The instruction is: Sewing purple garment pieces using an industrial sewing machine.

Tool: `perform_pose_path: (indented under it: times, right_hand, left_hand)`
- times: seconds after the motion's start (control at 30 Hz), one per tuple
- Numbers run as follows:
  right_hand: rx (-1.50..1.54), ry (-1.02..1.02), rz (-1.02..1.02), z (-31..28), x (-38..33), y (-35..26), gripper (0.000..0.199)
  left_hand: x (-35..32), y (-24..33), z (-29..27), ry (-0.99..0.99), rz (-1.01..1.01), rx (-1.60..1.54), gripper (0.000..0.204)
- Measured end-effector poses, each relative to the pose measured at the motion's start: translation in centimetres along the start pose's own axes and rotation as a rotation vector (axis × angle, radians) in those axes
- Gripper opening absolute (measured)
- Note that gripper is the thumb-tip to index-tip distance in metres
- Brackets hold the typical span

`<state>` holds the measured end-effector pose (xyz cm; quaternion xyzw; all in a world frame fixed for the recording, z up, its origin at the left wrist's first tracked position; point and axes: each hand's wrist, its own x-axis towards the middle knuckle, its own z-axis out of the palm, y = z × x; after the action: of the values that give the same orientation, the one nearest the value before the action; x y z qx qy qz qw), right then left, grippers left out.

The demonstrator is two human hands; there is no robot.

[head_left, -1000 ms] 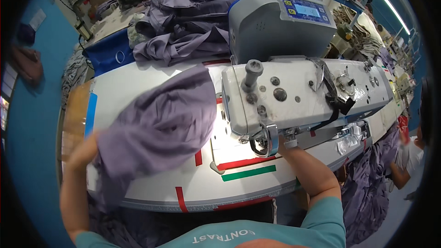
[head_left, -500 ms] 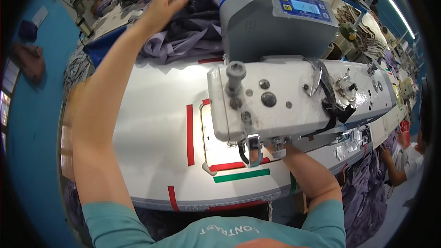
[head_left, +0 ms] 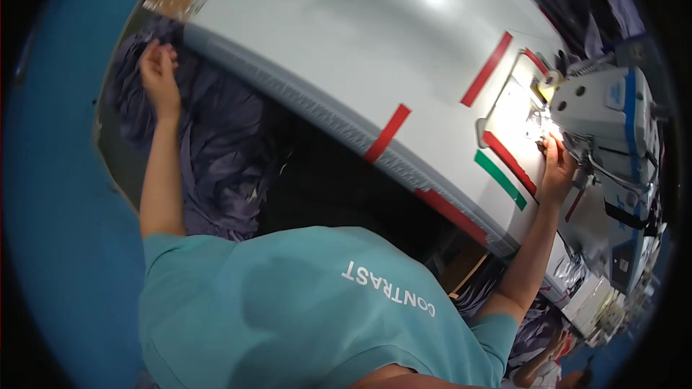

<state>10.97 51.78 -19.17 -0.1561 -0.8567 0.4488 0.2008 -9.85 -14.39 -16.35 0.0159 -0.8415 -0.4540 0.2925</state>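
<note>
The left hand [head_left: 158,72] reaches down below the edge of the bench [head_left: 346,50] into a heap of purple cloth [head_left: 216,151] that lies beside and under the bench's left side; its fingers rest on the cloth, slightly curled, though whether they have actually pinched a fold is hard to tell from this angle. The right hand [head_left: 556,169] is up on the bench at the sewing machine [head_left: 613,122], its fingers together and pressed to the lit plate just beside the needle area, with nothing visibly clamped in it. Red tape strips [head_left: 486,68] and a green tape strip [head_left: 499,179] mark the grey bench top near the machine. More dark cloth [head_left: 569,0] is piled at the far side of the bench, behind the machine. The person's teal shirt [head_left: 303,310] fills the lower part of the view.
</note>
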Motion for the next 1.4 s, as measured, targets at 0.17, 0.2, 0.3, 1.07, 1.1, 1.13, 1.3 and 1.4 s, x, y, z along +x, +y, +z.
perform_pose_path:
  times: [0.17,0.2,0.3,1.07,1.1,1.13,1.3,1.4]
  right_hand:
    - [-0.582,0.058,-0.347,-0.2,-1.1,-3.8,0.016]
    - [-0.577,0.049,-0.331,-0.2,-1.5,-4.4,0.016]
    - [-0.567,0.054,-0.284,0.3,-3.0,-5.2,0.015]
    - [-0.598,0.07,-0.391,2.4,-6.8,-7.5,0.015]
    - [-0.578,0.082,-0.42,2.5,-6.7,-7.5,0.015]
    - [-0.539,0.068,-0.384,2.5,-6.6,-7.5,0.015]
    - [-0.635,0.087,-0.384,2.2,-6.7,-7.3,0.015]
    - [-0.507,0.069,-0.341,2.0,-7.6,-7.4,0.014]
  left_hand:
    - [-12.8,-10.4,-1.0,-0.759,0.031,0.674,0.074]
    - [-14.5,-12.1,0.1,-0.759,0.208,0.833,0.067]
    - [-15.5,-15.1,1.9,-0.923,-0.064,0.757,0.031]
    - [-18.3,-14.7,-13.7,-1.594,-0.238,1.218,0.039]
    - [-18.0,-14.0,-12.1,-1.357,-0.248,1.096,0.053]
    - [-18.5,-13.2,-10.0,-1.138,-0.086,0.756,0.059]
    - [-20.1,-12.7,2.6,-0.957,0.184,0.63,0.043]
    - [-18.9,-12.2,2.9,-1.013,0.073,0.406,0.02]
